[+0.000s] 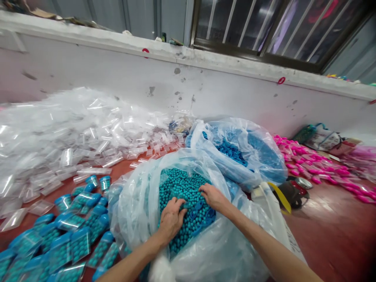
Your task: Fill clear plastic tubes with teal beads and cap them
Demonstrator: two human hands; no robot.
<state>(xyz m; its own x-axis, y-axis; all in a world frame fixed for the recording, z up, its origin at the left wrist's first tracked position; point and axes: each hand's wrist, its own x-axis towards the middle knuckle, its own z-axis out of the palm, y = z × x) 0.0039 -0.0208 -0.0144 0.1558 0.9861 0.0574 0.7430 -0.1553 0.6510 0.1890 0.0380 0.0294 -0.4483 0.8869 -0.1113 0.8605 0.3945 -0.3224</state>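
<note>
A large translucent plastic bag (138, 196) stands open in front of me, filled with small round teal beads (188, 182). My left hand (172, 217) reaches into it from the near side, its fingers curled among the beads. Something clear seems to be by those fingertips, but I cannot make it out. To its right, my right hand (216, 199) has its fingers bent down at the beads, the fingertips partly hidden. Several flat blue caps (195, 211) lie on the beads between and below my hands.
On the left are bead-filled clear containers with blue caps (80, 243) and a big heap of clear plastic containers (67, 156). Behind stands a bag of blue pieces (230, 150). Pink items (317, 164) and a yellow strap (280, 197) lie on the right. A white wall (117, 66) runs across the back.
</note>
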